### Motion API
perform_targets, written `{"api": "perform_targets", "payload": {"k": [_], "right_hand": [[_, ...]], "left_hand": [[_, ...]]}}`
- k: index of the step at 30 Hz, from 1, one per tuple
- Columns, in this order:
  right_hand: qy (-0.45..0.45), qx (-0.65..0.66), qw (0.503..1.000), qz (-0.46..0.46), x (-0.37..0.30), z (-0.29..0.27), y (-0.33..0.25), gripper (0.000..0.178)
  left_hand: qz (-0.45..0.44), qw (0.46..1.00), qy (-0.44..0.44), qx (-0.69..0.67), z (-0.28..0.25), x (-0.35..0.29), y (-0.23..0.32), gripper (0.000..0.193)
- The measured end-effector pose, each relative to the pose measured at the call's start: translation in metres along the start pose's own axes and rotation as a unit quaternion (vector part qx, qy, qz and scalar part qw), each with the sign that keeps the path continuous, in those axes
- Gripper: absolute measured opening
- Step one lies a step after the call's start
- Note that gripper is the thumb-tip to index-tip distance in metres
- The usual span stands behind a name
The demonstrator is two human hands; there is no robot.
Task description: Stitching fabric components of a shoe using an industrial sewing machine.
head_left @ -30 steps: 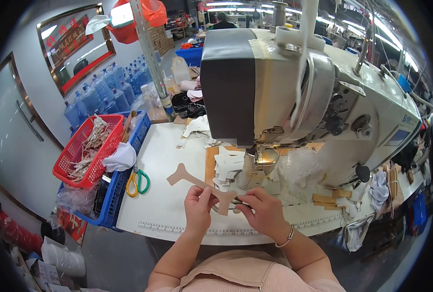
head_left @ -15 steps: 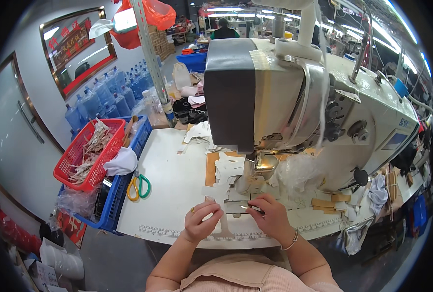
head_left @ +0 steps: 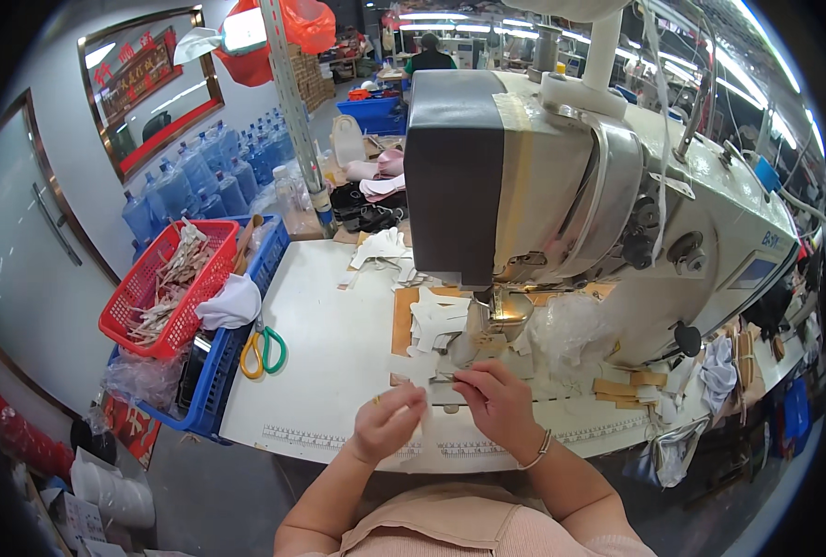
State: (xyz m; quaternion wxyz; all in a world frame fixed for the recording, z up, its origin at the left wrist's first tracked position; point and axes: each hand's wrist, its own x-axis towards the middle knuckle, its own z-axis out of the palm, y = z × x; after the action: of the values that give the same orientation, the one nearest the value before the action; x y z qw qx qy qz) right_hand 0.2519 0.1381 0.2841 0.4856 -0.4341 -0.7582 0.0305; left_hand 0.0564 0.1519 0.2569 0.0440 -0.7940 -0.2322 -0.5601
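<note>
Both hands curl close together (fingers pinched).

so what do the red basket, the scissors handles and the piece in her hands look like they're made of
The red basket looks like moulded plastic: an open lattice wall with a slight sheen. The scissors have smooth loop handles, one green and one yellow, probably plastic; their blades are hard to see. The pale piece between the left hand and right hand is thin and flat, possibly leather, fabric or card.

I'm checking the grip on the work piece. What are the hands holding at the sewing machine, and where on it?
Both hands pinch a small pale cut piece: the left hand at its left end, the right hand at its right; the exact hold is too small to tell.
</note>
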Motion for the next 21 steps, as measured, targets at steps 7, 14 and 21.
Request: {"api": "perform_targets", "payload": {"k": [7, 14, 21], "right_hand": [[-0.159, -0.078, 0.976, 0.124, -0.057, -0.019, 0.024, 0.018], [-0.125, -0.135, 0.974, 0.134, -0.085, -0.022, 0.014, 0.022], [-0.052, -0.157, 0.984, 0.066, -0.092, -0.023, 0.028, 0.021]], "left_hand": [[-0.336, 0.903, -0.009, -0.266, 0.007, 0.055, -0.093, 0.012], [-0.368, 0.823, -0.335, -0.275, 0.06, 0.133, -0.117, 0.035], [-0.42, 0.664, -0.044, -0.617, 0.129, 0.123, -0.16, 0.034]]}}
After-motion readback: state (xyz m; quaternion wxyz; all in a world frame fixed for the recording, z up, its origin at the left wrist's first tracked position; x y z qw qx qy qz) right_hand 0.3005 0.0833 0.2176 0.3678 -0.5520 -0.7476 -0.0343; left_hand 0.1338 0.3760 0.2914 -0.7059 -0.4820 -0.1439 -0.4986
